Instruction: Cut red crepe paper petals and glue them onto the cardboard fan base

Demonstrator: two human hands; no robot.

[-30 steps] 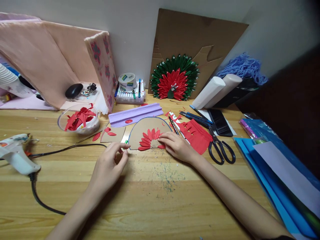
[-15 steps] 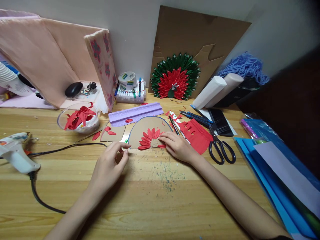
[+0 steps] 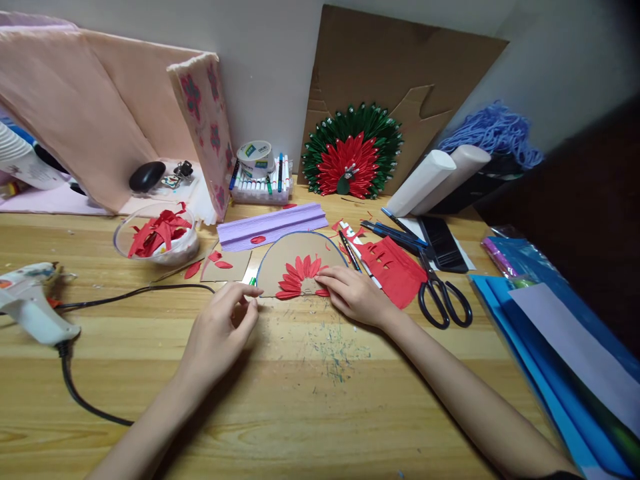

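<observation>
A half-round piece of cardboard (image 3: 295,257) with a blue edge lies on the wooden table (image 3: 310,400). Red paper petals (image 3: 299,277) fan out along its lower edge. My right hand (image 3: 353,293) rests on the cardboard's right part, its fingers flat and pressing on a petal. My left hand (image 3: 220,330) sits just left of the cardboard, with thumb and fingers pinched together near its corner. What the pinch holds is too small to make out; a bit of green shows by the fingertips.
A glue gun (image 3: 30,303) with a black cord lies at the left. A clear bowl (image 3: 157,237) holds red scraps. Also here are black scissors (image 3: 443,300), red cut paper (image 3: 395,267), purple crepe paper (image 3: 273,227), blue sheets (image 3: 555,347), a finished red-green fan (image 3: 353,160) and markers (image 3: 260,187).
Both hands stay almost where they were. The view has tilted slightly, so everything sits a little lower or higher in frame.
</observation>
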